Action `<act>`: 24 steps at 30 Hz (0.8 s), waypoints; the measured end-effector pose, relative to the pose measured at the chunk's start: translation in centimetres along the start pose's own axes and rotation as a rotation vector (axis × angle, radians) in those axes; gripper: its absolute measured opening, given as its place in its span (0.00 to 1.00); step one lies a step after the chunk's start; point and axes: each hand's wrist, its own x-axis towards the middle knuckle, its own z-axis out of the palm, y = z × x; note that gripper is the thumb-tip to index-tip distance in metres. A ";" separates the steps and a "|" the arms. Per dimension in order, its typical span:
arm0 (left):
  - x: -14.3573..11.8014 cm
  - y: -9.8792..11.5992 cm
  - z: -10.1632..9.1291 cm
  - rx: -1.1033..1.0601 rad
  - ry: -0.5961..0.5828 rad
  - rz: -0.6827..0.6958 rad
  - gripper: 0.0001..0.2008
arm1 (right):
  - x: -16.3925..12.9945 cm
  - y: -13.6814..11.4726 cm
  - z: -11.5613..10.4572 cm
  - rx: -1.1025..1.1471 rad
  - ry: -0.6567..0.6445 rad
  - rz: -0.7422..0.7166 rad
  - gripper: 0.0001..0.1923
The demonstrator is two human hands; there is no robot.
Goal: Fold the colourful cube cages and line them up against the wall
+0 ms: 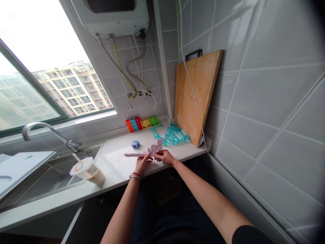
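Pinching a pink toy above the counter, the left hand and right hand sit close together; a blue block lies mid-counter, colourful blocks line the counter's back, and a cup stands by its front edge.

White countertop holds: lidded cup; blue block; multicoloured block row; translucent turquoise pieces; leaning wooden board.

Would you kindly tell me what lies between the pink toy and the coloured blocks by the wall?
A small blue block lies on the counter between the pink toy and the coloured blocks, as the head view shows.
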 end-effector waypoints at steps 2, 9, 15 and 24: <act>0.1 0.1 -0.1 -0.020 0.019 0.011 0.18 | 0.1 0.0 -0.1 0.049 0.065 0.000 0.25; 0.1 0.0 0.1 -0.015 0.016 0.018 0.21 | 0.2 0.0 -0.4 0.159 0.175 -0.004 0.27; 0.0 -0.1 0.3 0.052 -0.005 0.019 0.25 | 0.1 -0.1 -0.3 0.170 0.175 -0.008 0.24; 0.2 -0.2 0.5 0.093 -0.043 0.038 0.29 | 0.1 -0.2 -0.3 0.184 0.200 -0.010 0.22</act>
